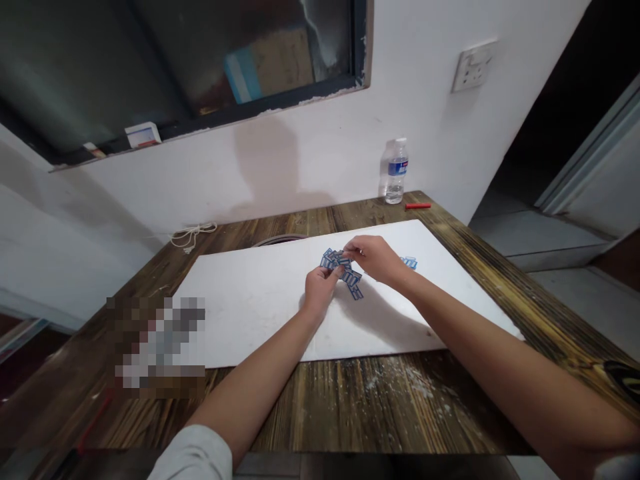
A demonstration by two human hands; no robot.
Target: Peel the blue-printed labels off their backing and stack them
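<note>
My left hand (321,287) is closed on a bunch of small flat blue-edged pieces (345,273), with the thumb pressed over them. They overlap like a loose fan, and one hangs down at the lower right. Just above the bunch's right side is my right hand (373,257), its fingers pinched together at the edge of the pieces. What lies between those fingertips is too small to make out. More blue-edged pieces (410,263) rest on the white board (250,313), partly hidden behind my right forearm.
The board lies on a dark wooden table (350,407). At the back stand a water bottle (397,173) and, beside it, a red pen-like stick (418,206). A white cord (193,233) is coiled at the back left. A blurred patch (165,347) covers the table's left side.
</note>
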